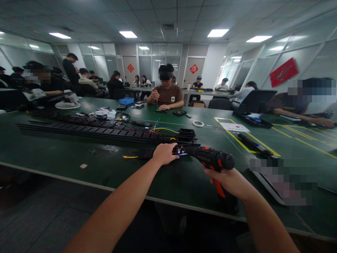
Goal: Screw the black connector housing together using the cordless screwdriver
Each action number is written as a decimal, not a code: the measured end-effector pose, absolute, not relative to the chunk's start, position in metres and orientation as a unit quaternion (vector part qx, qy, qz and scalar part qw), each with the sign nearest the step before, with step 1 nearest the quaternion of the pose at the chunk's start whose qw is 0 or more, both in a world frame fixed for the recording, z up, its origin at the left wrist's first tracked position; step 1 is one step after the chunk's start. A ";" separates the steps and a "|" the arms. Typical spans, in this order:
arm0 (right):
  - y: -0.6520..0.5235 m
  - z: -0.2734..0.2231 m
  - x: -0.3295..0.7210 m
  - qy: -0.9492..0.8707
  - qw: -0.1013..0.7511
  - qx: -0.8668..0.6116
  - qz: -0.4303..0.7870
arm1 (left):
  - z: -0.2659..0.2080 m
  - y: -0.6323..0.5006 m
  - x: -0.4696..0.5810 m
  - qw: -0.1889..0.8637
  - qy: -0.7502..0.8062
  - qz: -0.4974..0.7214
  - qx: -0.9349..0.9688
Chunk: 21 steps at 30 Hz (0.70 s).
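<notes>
My left hand (165,154) is closed around the right end of a short black power strip (145,153), which lies on the green table near its front edge. A yellow wire (130,157) sticks out from the strip's left end. In my right hand (228,180) is a black and orange cordless drill (212,157), gripped by its handle. Its nose points left at the strip's lit end, beside my left fingers. Whether the bit touches anything is too small to tell. Just behind lie long black power strips (126,133) with red switches.
Blue and yellow wires (165,129) lie behind the strips. Right of the drill are a black pen-shaped tool (254,144) and a blurred-out flat object (281,182). A tape roll (198,123) lies further back. Across the table a person (168,93) holds a red-handled screwdriver (157,95).
</notes>
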State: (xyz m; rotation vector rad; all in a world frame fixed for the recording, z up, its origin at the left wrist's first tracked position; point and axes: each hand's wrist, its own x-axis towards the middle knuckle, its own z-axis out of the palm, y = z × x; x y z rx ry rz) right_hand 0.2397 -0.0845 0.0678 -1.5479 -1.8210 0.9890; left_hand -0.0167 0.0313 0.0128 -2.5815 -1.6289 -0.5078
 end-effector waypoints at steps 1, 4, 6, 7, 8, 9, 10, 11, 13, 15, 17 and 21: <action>-0.084 0.067 0.240 -0.677 0.275 -0.574 0.369 | 0.013 0.031 -0.016 0.024 -0.528 -0.163 -0.833; -0.084 0.067 0.240 -0.679 0.275 -0.573 0.368 | 0.014 0.030 -0.016 0.023 -0.531 -0.160 -0.832; -0.084 0.067 0.240 -0.682 0.273 -0.573 0.363 | 0.014 0.030 -0.016 0.022 -0.531 -0.160 -0.832; -0.084 0.068 0.240 -0.684 0.272 -0.572 0.362 | 0.014 0.031 -0.016 0.022 -0.530 -0.160 -0.832; -0.085 0.068 0.239 -0.686 0.271 -0.572 0.360 | 0.013 0.031 -0.016 0.022 -0.530 -0.161 -0.832; -0.085 0.069 0.239 -0.687 0.270 -0.572 0.358 | 0.013 0.031 -0.016 0.023 -0.530 -0.161 -0.832; -0.085 0.069 0.239 -0.687 0.269 -0.573 0.356 | 0.013 0.031 -0.016 0.023 -0.530 -0.162 -0.832; -0.085 0.070 0.239 -0.687 0.268 -0.575 0.354 | 0.012 0.032 -0.016 0.023 -0.529 -0.162 -0.833; -0.086 0.070 0.239 -0.685 0.269 -0.578 0.353 | 0.012 0.032 -0.017 0.023 -0.527 -0.165 -0.833; -0.086 0.070 0.239 -0.681 0.271 -0.579 0.357 | 0.012 0.032 -0.017 0.025 -0.524 -0.169 -0.834; -0.086 0.070 0.239 -0.677 0.276 -0.579 0.361 | 0.012 0.033 -0.017 0.027 -0.524 -0.170 -0.834; -0.087 0.072 0.239 -0.677 0.290 -0.567 0.369 | 0.011 0.033 -0.016 0.023 -0.530 -0.164 -0.832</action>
